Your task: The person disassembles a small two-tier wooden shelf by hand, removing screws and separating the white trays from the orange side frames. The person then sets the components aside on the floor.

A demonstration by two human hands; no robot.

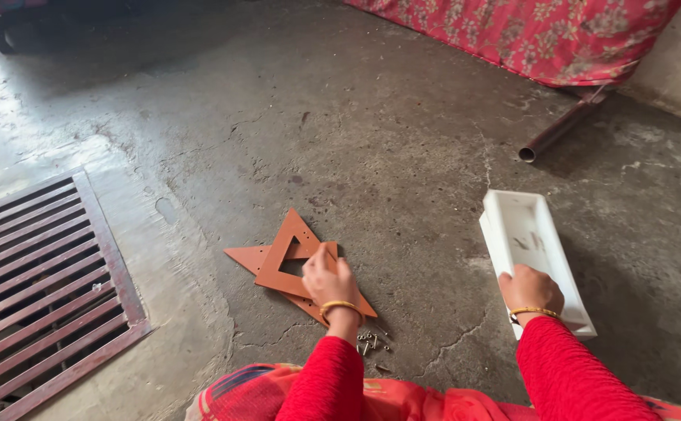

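A rough grey concrete floor [372,140], cracked and stained, fills the view, brighter at the upper left where light falls across it.

The left hand [330,282] rests on a stack of flat orange-brown triangular frames [282,257], its fingers curled down and pressed against the top frame near its lower right corner. Whether the fingers pinch the edge or only lie on it cannot be told from above. The frames lie flat on the floor, overlapping at different angles, each with an open triangular centre and small holes along the bars. A gold bangle sits at the wrist, and a red sleeve runs back to the bottom edge.

The right hand [531,290] is closed over the near end of a long white rectangular tray [523,234], gripping its rim with the knuckles up. The tray is open on top, angles away toward the upper left, and sits well apart from the frames.

Just below the left wrist, a small cluster of metal screws [372,341] lies loose on the concrete, close to the lower tip of the frames.

Farther out, a rust-brown metal drain grate [37,273] is set into the floor at the left. At the top right lies a red floral mattress [527,35], with a dark metal pipe [559,129] slanting out from beneath it.
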